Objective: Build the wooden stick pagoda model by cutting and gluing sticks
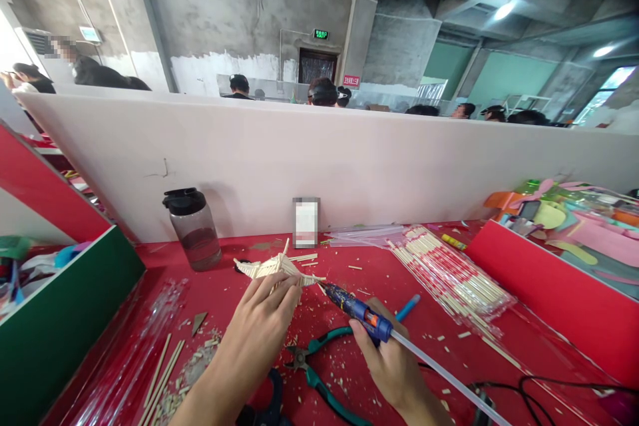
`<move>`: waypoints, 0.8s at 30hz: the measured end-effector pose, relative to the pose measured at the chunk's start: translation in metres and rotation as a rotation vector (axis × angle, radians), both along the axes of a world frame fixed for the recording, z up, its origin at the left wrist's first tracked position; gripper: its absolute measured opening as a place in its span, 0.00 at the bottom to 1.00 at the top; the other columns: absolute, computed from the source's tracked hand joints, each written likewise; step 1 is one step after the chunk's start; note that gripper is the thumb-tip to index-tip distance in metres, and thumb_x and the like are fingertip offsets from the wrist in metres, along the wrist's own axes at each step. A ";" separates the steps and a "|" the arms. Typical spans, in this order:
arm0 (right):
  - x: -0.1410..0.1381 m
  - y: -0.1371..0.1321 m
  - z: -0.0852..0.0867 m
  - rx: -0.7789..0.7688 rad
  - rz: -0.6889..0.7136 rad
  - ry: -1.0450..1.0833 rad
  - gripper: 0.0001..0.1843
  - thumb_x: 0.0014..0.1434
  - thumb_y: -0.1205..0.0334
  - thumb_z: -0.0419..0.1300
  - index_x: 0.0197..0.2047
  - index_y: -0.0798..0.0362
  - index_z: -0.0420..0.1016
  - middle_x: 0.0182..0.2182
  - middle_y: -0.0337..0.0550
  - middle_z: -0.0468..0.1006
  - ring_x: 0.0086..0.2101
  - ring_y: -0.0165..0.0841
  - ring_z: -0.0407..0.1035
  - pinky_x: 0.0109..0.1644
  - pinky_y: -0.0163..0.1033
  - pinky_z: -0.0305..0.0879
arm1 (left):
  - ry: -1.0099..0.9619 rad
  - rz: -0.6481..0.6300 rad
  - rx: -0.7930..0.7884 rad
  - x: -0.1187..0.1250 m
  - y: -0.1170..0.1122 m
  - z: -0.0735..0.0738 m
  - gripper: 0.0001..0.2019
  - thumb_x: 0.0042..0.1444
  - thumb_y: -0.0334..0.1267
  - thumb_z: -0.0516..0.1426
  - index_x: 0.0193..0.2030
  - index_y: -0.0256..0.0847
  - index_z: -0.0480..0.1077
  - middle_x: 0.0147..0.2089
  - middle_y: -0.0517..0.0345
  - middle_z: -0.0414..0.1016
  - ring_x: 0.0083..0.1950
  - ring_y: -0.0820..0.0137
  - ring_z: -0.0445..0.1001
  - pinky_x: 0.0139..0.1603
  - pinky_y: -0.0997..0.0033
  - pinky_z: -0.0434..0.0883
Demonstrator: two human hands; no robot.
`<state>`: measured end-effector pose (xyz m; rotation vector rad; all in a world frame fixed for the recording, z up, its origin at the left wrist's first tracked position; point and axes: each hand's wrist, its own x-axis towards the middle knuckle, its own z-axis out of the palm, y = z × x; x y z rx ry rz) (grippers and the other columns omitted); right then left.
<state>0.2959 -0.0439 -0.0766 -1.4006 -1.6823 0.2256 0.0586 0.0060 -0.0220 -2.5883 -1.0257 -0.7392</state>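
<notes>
In my right hand point(389, 353) is a blue glue gun point(349, 304), with a long translucent glue stick point(439, 369) sticking out of its back end. Its nozzle meets the right tip of a small model built of pale wooden sticks point(267, 267). My left hand point(272, 313) is closed over the near side of that model, fingers together on it. Below the glue gun, between my hands, lie green-handled cutting pliers point(304, 359), jaws pointing left. Dark scissor-like handles point(272, 393) show partly beneath my left forearm.
A dark-lidded water bottle point(194, 229) stands at the back left. Packs of wrapped chopsticks point(449, 273) lie on the right, near a red-walled bin point(544, 299) of coloured pieces. Loose sticks point(162, 379), offcuts and plastic sleeves litter the left. A black cable point(529, 386) runs at lower right.
</notes>
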 end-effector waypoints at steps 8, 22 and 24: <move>0.000 -0.004 0.003 0.040 0.030 -0.055 0.09 0.68 0.55 0.54 0.36 0.48 0.68 0.31 0.41 0.74 0.31 0.36 0.73 0.33 0.36 0.66 | 0.012 0.004 0.022 0.000 0.002 -0.001 0.20 0.60 0.19 0.51 0.56 0.37 0.68 0.54 0.49 0.78 0.57 0.55 0.71 0.54 0.54 0.71; -0.002 -0.001 0.001 0.008 0.026 -0.017 0.09 0.69 0.55 0.54 0.37 0.48 0.68 0.31 0.40 0.73 0.31 0.35 0.72 0.35 0.36 0.66 | 0.009 0.005 0.011 0.000 0.000 0.000 0.20 0.60 0.20 0.54 0.57 0.37 0.68 0.55 0.49 0.77 0.58 0.55 0.71 0.56 0.53 0.71; -0.002 -0.001 0.001 -0.020 0.025 0.013 0.10 0.69 0.55 0.53 0.37 0.48 0.68 0.31 0.40 0.73 0.31 0.34 0.71 0.35 0.35 0.66 | 0.005 0.005 0.022 0.000 0.000 0.000 0.20 0.60 0.19 0.53 0.57 0.37 0.68 0.55 0.48 0.78 0.57 0.55 0.71 0.55 0.53 0.71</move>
